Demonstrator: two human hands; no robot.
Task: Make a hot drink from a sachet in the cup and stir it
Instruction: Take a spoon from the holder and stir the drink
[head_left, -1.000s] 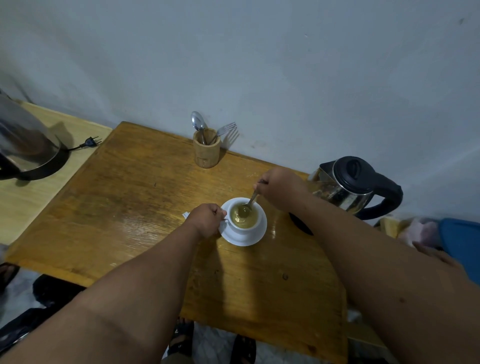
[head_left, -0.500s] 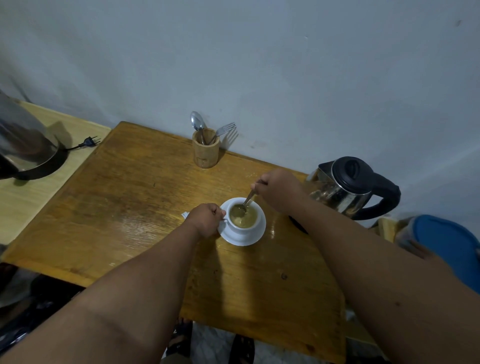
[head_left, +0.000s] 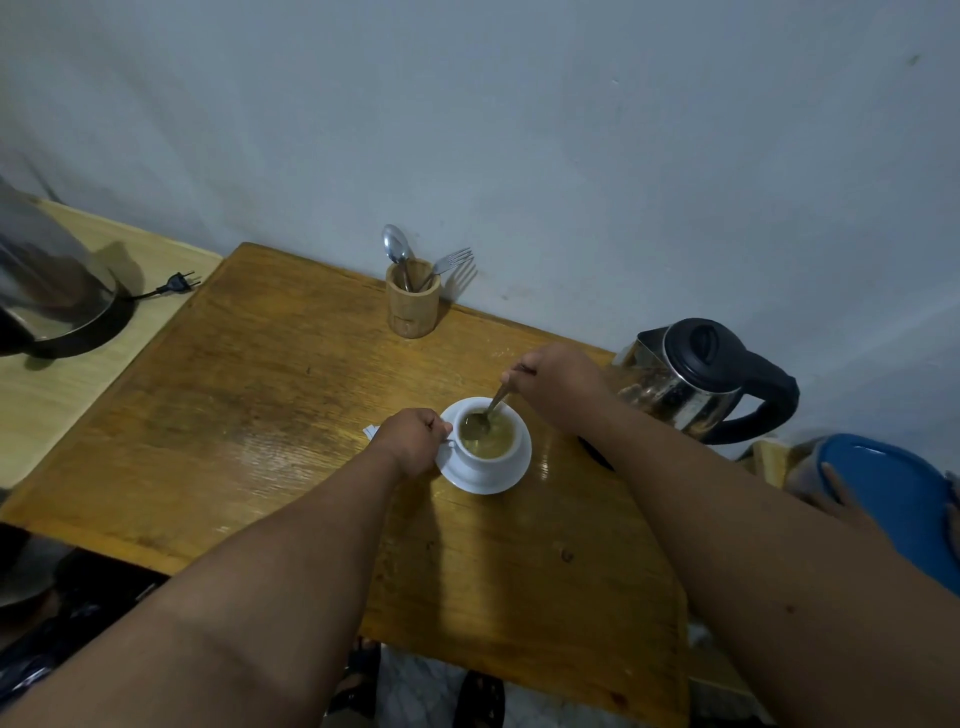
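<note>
a white cup (head_left: 491, 457) stands on a white saucer (head_left: 511, 475) a little right of the middle of the frame, on the wooden surface (head_left: 249, 395). the cup is filled near its rim with a cloudy yellow-brown drink (head_left: 493, 439). the bowl of a metal spoon (head_left: 480, 422) sits in the drink at the cup's upper left side, and its handle slants up and right into the right hand (head_left: 558, 387), whose fingers are pinched together on the handle's end. the left hand (head_left: 413, 439) is at the cup's left side, its fingers closed on the cup's handle, which is mostly hidden. a small scrap of white paper (head_left: 371, 431) pokes out just left of that hand; whether it is the sachet cannot be told.

toward the upper middle, close to the wall (head_left: 519, 130), a round wooden holder (head_left: 412, 301) stands upright with a second spoon (head_left: 398, 248) and a fork (head_left: 449, 260) in it, heads up. at the right, an electric kettle (head_left: 675, 387) of shiny steel has a black lid, shut, and a black handle; what it holds cannot be seen. at the right edge lies a blue lidded container (head_left: 898, 499), contents hidden. at the left edge, on a paler surface (head_left: 47, 405), sits a metal vessel (head_left: 47, 286) on a dark base, with a black plug (head_left: 179, 282) beside it.

no label or writing can be read on any of these things.
</note>
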